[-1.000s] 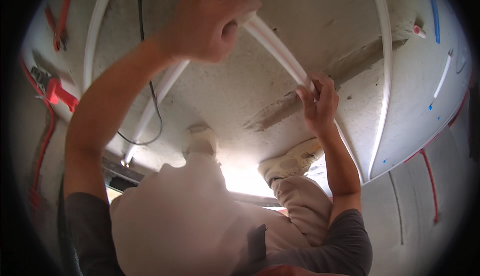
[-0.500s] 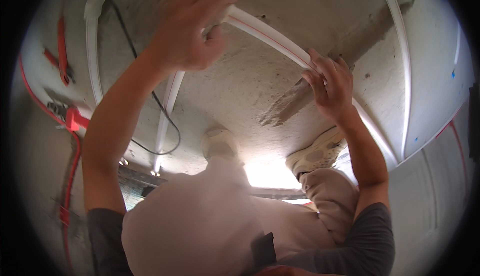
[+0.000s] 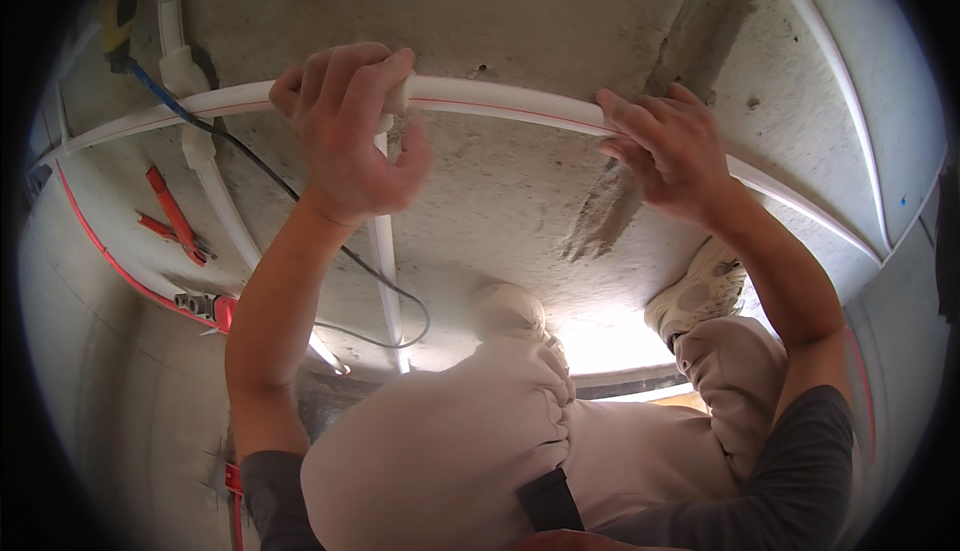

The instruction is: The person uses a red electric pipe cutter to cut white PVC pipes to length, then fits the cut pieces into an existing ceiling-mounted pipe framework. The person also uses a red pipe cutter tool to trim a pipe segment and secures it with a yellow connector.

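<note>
A white pipe with a red stripe (image 3: 500, 103) runs crosswise over the grey concrete floor (image 3: 520, 206). My left hand (image 3: 350, 136) has its fingers curled over it at a white fitting (image 3: 398, 91), where another white pipe (image 3: 385, 261) branches downward in the picture. My right hand (image 3: 665, 151) grips the crosswise pipe farther right, thumb and fingers around it. Left of my left hand, a coupling (image 3: 182, 73) sits on another white pipe (image 3: 230, 211) where it crosses the striped one. A dark cable (image 3: 420, 316) loops past my left wrist.
Red-handled pliers (image 3: 168, 201) and a red tool with grey metal parts (image 3: 222, 313) lie at the left, beside red tubing (image 3: 95, 241). A yellow-and-black tool (image 3: 122, 11) is at upper left. More white pipe (image 3: 840, 71) runs at the right. My shoes (image 3: 700, 286) are below my hands.
The striped pipe has swung from a steep slant to nearly crosswise in the picture. My left hand appears lower and my right hand slightly higher and farther right; the whole view has shifted.
</note>
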A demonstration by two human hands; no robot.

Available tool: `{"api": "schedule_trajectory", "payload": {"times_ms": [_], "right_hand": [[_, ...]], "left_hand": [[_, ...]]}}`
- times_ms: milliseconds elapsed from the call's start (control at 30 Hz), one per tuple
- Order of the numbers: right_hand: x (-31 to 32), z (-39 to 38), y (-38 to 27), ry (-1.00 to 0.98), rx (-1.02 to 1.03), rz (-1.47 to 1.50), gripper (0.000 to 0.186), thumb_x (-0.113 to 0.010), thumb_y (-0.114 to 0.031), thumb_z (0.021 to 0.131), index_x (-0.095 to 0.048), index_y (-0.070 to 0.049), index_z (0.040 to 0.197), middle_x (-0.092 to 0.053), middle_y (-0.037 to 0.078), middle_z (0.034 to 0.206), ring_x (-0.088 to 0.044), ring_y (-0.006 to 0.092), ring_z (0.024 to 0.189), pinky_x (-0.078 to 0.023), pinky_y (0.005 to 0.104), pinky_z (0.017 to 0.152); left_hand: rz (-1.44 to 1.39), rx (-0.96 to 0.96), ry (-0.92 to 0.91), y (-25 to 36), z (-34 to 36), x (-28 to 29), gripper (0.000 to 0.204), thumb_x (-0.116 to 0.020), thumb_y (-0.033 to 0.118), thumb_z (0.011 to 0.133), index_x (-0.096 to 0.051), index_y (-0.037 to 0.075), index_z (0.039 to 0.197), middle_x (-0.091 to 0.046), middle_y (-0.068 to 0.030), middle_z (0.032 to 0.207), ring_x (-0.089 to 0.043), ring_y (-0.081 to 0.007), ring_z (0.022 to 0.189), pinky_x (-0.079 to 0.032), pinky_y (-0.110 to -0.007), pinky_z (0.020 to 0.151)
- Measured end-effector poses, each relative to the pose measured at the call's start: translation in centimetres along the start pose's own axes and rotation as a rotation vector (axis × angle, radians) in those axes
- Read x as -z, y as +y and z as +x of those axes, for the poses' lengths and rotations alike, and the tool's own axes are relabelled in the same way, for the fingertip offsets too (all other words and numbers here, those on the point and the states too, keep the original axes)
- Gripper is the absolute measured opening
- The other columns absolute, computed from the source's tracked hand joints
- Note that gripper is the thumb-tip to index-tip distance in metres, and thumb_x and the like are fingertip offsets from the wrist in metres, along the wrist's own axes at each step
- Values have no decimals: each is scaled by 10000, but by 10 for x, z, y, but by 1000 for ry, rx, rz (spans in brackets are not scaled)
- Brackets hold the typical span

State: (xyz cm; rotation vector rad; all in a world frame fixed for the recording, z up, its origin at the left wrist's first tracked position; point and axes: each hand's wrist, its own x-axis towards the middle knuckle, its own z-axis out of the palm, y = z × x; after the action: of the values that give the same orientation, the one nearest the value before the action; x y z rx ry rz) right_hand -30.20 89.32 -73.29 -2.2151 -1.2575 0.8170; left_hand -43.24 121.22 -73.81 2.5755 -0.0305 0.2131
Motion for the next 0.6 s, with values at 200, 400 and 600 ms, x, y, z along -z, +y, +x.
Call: {"api": "schedule_trajectory", "payload": {"times_ms": [200,400,600], "right_hand": [[-3,-1,2,46,39,4,456,-766,-240,930,-595,-149,1343,-689,57,831,-645,295,737,-439,430,768],[-6,-2,7,77,63,-4,466,-773,-244,920,-605,-152,1345,-731,41,883,-649,269,724,-444,420,748],[-5,-1,4,59,34,-43,436,-761,-244,927,-614,-162,1329,-742,33,906,-660,260,723,-446,421,729]], "left_hand": [[-2,-4,12,-2,-3,-3,510,-678,123,611,-686,101,1121,-651,-35,1058,-593,-240,990,-308,-414,933],[36,-45,28,-6,-4,-6,528,-629,103,588,-689,112,1112,-650,-30,1060,-591,-242,985,-310,-415,926],[38,-36,15,-5,-4,-6,507,-647,114,597,-682,129,1102,-645,-20,1051,-590,-241,1002,-313,-427,923]]}}
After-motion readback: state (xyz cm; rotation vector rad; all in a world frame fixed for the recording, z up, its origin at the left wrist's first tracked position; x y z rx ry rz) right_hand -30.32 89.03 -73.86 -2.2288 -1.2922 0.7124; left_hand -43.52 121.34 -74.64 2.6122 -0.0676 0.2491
